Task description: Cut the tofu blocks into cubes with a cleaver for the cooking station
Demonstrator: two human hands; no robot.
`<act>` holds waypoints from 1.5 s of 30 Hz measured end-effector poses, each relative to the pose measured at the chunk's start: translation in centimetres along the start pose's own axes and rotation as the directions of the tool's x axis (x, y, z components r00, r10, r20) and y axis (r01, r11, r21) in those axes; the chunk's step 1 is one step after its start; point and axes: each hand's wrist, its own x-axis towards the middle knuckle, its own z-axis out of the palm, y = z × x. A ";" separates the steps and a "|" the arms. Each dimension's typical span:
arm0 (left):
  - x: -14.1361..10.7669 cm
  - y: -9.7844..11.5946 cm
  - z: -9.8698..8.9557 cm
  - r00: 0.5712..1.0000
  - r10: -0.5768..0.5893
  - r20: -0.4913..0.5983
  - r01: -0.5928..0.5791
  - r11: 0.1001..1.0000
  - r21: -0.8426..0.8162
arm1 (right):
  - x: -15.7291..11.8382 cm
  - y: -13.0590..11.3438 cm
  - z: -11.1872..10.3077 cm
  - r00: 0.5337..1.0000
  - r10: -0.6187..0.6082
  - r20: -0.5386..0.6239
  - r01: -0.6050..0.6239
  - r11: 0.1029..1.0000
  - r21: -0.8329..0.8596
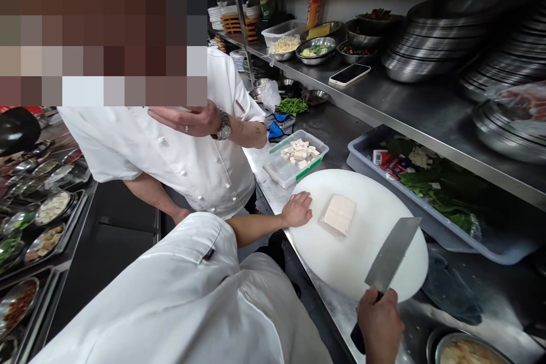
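Note:
A block of white tofu (340, 214) lies on a round white cutting board (313, 250). My left hand (297, 209) rests on the board's left edge, fingers laid out over it and a little apart from the tofu. In my right hand (381, 324) is the dark handle of a cleaver (393, 253), its broad blade over the right part of the board and away from the block. Beyond the board stands a clear plastic container (279, 173) with green strips, holding small white cubes of tofu (301, 152).
A co-worker (191, 165) in a white jacket stands at the left, one hand raised. A blue-grey bin (426, 202) of leaves and scraps sits behind the board. A steel shelf (409, 108) above holds a phone (350, 74) and stacked metal bowls (435, 40). Another bowl (464, 347) stands at lower right.

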 end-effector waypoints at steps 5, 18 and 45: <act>0.0 0.0 0.1 1.000 0.003 -0.001 -0.003 1.000 0.015 | 0.1 0.0 0.0 1.000 0.021 -0.001 -0.021 1.000 0.015; 0.1 -0.3 0.5 1.000 0.001 -0.001 -0.001 1.000 -0.008 | 0.1 0.0 0.1 1.000 -0.013 -0.018 0.013 1.000 0.000; -0.1 0.0 0.4 1.000 0.006 -0.023 -0.006 1.000 -0.015 | 1.0 0.5 0.3 1.000 -0.024 0.000 0.024 0.999 -0.046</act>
